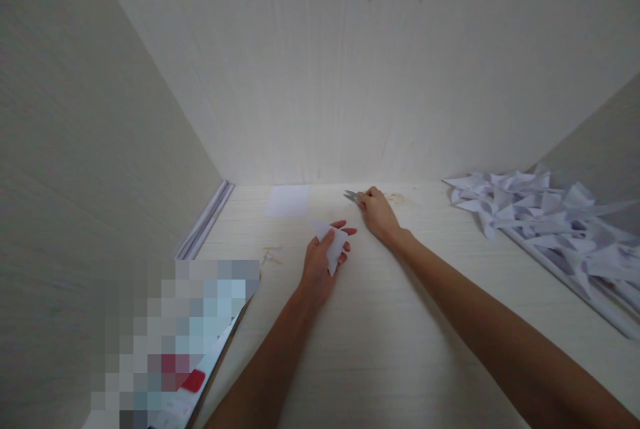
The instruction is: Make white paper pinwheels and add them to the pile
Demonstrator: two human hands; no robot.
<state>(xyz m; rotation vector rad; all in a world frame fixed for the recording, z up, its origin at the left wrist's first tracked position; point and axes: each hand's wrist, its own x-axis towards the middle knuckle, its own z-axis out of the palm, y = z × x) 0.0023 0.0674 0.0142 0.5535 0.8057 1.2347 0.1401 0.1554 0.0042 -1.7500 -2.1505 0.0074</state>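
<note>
A small piece of white paper [336, 250], folded to a triangle, is pinched between the thumb and fingers of my left hand [317, 262]. To its right and farther back, my right hand [379, 214] is closed around a pair of scissors [351, 195]. The blades point left and look slightly parted; the handles are hidden in my fingers. A flat square sheet of white paper [287, 201] lies on the table near the back wall, left of both hands.
Many folded paper pinwheels [540, 205] are heaped at the right, with rolled paper sticks [565, 275] under them. More paper rolls [206, 221] lean along the left wall. Small tan scraps [271, 255] lie on the pale table [380, 349]. A partly blurred box [200, 349] stands front left.
</note>
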